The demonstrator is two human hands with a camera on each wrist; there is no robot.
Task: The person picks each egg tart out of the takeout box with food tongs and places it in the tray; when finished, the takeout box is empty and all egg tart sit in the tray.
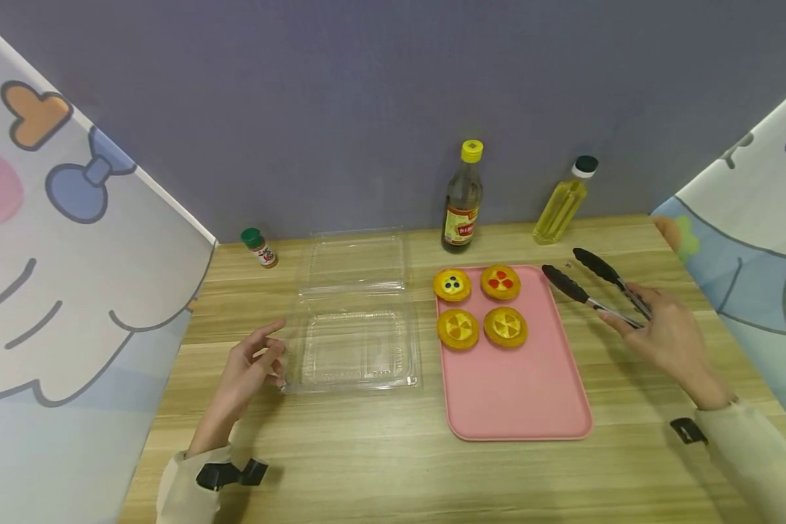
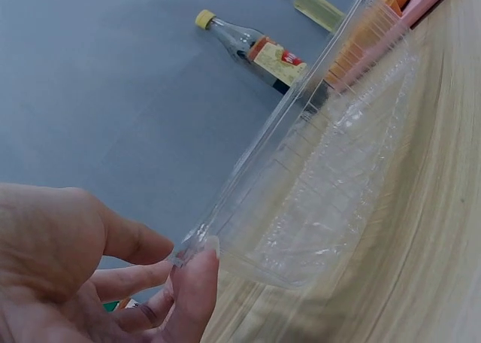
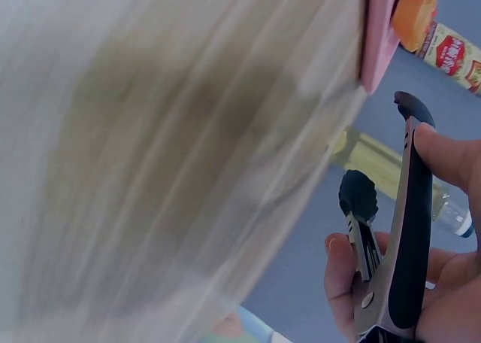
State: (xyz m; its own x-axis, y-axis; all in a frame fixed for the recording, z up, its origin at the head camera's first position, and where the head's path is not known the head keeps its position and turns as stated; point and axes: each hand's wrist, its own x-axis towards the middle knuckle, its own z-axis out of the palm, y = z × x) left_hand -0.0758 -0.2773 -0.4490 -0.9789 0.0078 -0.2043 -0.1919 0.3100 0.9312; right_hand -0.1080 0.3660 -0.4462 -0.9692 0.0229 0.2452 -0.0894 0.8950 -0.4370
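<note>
My left hand (image 1: 252,364) pinches the near-left corner of a clear plastic clamshell box (image 1: 360,349), thumb and finger at its rim (image 2: 195,241). The box lies unfolded on the table, its lid (image 1: 356,258) laid back behind the base. My right hand (image 1: 671,338) grips tongs (image 1: 618,291) with black tips and steel arms. The tongs' tips stand apart with nothing between them, to the right of a pink tray (image 1: 517,400). Several tarts sit at the tray's far left: one blue-dotted (image 1: 452,284), one red-topped (image 1: 501,282), and two yellow-topped, left (image 1: 458,329) and right (image 1: 506,327).
Behind the tray stands a dark sauce bottle (image 1: 462,200) with a yellow cap. A yellow oil bottle (image 1: 563,207) is to its right, near the wall. A small green-capped spice jar (image 1: 260,248) is at the far left. Cartoon-printed panels (image 1: 59,291) flank the wooden table (image 1: 367,458).
</note>
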